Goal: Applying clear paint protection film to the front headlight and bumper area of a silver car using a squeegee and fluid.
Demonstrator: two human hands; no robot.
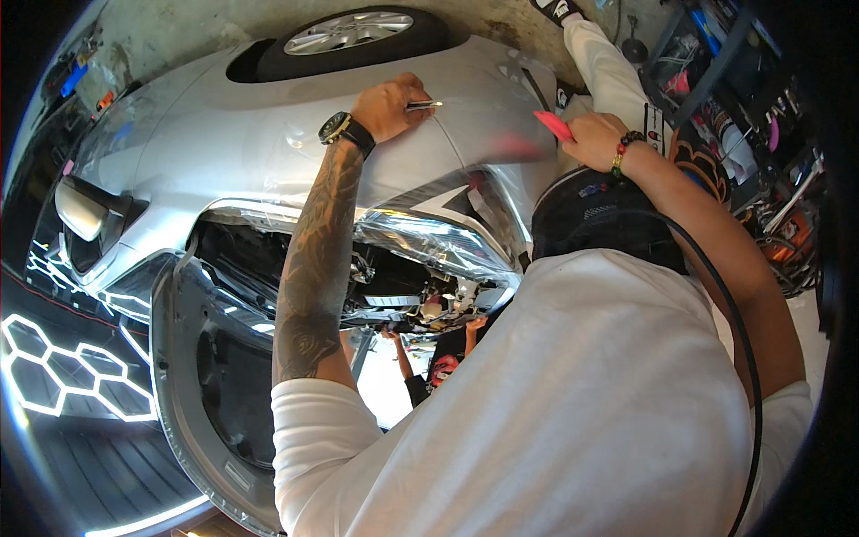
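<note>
My left hand (392, 111), with a watch on its wrist, holds a slim metal cutter (424, 105). It rests on or just over the silver car fender (322, 161), by the seam where the fender meets the front bumper (500, 114). In my right hand (598, 139) is a pink-red squeegee card (554, 125), held apart from the bumper, with a blurred red reflection on the panel. Clear, wrinkled film (507, 194) seems to lie around the headlight (436, 235). Part of the cutter is hidden by my left fingers.
The raised hood (178, 389) and exposed engine bay (396, 288) lie beside my left arm. A co-worker's hand (389, 333) shows beyond. A front wheel (349, 33) and side mirror (80, 208) stick out. Cluttered shelving (715, 60) stands right; a black cable (738, 315) crosses my right arm.
</note>
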